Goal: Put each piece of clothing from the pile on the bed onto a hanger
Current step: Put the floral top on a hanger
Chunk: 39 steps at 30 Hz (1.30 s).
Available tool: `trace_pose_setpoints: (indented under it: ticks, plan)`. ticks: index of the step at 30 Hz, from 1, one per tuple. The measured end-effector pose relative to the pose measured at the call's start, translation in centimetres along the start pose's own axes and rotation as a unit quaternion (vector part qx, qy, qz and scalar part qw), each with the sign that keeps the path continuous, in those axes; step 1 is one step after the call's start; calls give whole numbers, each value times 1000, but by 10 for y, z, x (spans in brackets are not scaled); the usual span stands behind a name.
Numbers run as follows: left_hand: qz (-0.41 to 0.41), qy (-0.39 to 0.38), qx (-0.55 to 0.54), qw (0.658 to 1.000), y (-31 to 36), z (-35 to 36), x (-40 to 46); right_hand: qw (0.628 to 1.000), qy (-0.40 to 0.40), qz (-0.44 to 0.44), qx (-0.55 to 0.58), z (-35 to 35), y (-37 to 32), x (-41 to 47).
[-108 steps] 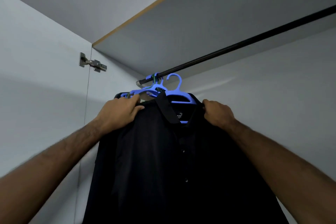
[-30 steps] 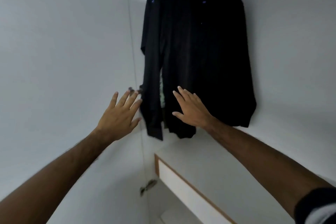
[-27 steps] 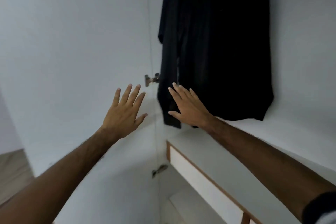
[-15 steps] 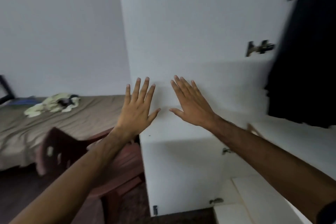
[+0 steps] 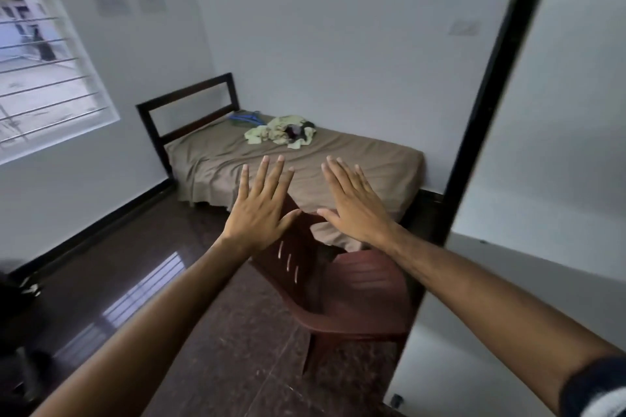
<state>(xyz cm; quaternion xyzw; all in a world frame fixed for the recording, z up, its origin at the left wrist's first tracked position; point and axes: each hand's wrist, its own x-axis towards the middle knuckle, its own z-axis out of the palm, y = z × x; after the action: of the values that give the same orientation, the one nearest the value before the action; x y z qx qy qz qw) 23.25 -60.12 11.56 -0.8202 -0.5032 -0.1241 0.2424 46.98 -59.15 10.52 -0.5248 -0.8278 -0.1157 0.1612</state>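
A small pile of clothing (image 5: 281, 131), pale green with a dark piece in it, lies near the head of the bed (image 5: 355, 159), which has a brown sheet. Blue hangers (image 5: 244, 118) lie just behind the pile by the headboard. My left hand (image 5: 262, 210) and my right hand (image 5: 352, 203) are raised in front of me with fingers spread and straight, holding nothing, well short of the bed.
A dark red plastic chair (image 5: 342, 284) stands between me and the bed. The white wardrobe door (image 5: 528, 179) with a black edge stands open on the right. A barred window (image 5: 44, 54) is on the left wall. The floor (image 5: 142, 267) is dark and glossy.
I let go of the black shirt hung on the wardrobe rail. My view has swung left from the wardrobe to the bed, with both hands staying raised and empty.
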Motion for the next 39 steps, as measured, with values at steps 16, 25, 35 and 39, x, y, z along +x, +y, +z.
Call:
trace_pose_setpoints:
  ticks: [16,25,35,39]
  plan:
    - [-26,-56,4,998,-330,162,77,996,-51,13,67,181,-98,332]
    - [11,-53,-13,998,-473,275,164,995,-72,58,47,272,-94,498]
    - [43,-75,-22,996,-655,419,301,984,-105,128,60,398,-68,717]
    - [54,-84,-49,994,-703,472,361,980,-126,147,47,433,-53,781]
